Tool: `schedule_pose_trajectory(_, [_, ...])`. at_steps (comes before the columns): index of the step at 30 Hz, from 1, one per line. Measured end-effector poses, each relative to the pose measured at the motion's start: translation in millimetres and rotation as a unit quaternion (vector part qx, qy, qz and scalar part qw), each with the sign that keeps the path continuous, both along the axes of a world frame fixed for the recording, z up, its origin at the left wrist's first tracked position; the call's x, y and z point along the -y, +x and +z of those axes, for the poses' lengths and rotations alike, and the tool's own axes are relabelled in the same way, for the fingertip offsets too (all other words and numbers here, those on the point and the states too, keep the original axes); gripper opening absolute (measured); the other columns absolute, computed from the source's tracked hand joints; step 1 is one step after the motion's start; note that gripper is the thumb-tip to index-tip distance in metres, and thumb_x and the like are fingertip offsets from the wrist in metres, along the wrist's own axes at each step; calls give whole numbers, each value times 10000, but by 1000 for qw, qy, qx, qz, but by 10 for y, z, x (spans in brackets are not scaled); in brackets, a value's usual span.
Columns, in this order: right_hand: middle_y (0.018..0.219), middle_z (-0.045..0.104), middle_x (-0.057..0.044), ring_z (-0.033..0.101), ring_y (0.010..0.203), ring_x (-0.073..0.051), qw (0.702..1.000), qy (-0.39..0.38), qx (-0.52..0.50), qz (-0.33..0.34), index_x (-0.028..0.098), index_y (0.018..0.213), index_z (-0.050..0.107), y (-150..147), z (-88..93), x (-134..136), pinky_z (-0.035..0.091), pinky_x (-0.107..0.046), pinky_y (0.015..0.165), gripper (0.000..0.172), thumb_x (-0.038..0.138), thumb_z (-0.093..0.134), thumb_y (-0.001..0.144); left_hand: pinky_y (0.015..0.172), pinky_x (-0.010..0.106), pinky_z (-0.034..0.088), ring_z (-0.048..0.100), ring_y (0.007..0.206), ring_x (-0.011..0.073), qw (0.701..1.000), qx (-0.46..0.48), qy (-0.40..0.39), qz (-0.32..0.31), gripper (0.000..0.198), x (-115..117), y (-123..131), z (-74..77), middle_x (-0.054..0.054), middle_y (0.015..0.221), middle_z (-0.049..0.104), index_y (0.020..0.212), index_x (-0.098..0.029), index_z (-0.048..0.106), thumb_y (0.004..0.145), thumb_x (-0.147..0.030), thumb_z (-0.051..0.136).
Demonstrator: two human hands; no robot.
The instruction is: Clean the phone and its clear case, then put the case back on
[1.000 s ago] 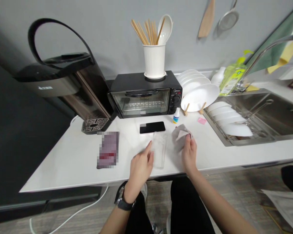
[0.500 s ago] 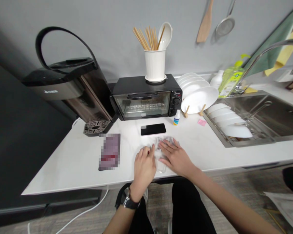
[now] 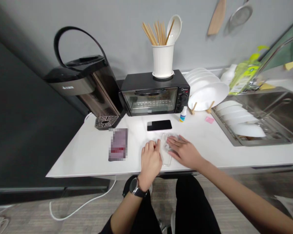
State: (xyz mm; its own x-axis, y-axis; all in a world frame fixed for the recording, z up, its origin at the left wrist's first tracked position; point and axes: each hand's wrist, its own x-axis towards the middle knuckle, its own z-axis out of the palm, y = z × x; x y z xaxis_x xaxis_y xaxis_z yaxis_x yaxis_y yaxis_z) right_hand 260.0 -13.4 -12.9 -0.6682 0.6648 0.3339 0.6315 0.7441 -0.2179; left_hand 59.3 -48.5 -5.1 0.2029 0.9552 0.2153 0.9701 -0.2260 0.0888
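A clear phone case (image 3: 166, 160) lies on the white counter between my hands. My left hand (image 3: 150, 159) rests at its left edge with curled fingers, the index finger pressing along the case; a small red spot shows by the fingers. My right hand (image 3: 184, 152) lies over the upper right of the case, its fingers bent on a crumpled see-through sheet (image 3: 168, 147), mostly hidden under them. Just beyond, a phone (image 3: 159, 125) lies with its dark screen up. A small white bottle with a blue and yellow label (image 3: 183, 114) stands behind to the right.
A toaster oven (image 3: 151, 101) carries a white cup of chopsticks (image 3: 163, 61). A drink dispenser (image 3: 88, 87) stands left, with a blurred purple item (image 3: 119, 143) before it. To the right are racked plates (image 3: 207, 96), a pink note (image 3: 209, 120) and a sink (image 3: 278, 130) holding bowls.
The whole view has shifted, so things sit further right. My right hand has slid right relative to the left, uncovering more of the phone case. The left hand stays at the case's edge.
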Motion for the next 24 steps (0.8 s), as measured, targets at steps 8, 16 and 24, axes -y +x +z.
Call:
schedule_pose_trajectory(8, [1249,796,-71,754,1188,-231,995,-10,-103,-14,207,1137,790,-117,-133,-76,567,-382,1090,265,202,535,1065,868,402,555,690,1062,292,998,58,-15,8,513,-447,-224,173,188,1402,584,1556,-128,457,1105,-362,393])
schedule_pose_trajectory(16, [694,710,-14,603,549,-160,887,-43,-368,-275,169,1001,761,143,-8,-177,456,-266,558,376,422,495,1080,1209,523,386,491,1433,391,989,77,-29,-127,693,-1488,-406,48,187,1558,558,1550,-165,524,973,-517,678])
schedule_pose_trajectory(24, [644,596,5,512,601,-153,813,-118,-506,-264,164,787,702,97,116,-447,394,-259,569,435,507,553,1008,1164,525,417,551,1278,358,973,169,14,-156,568,-1589,-420,4,174,1314,650,1455,-190,643,973,-489,682])
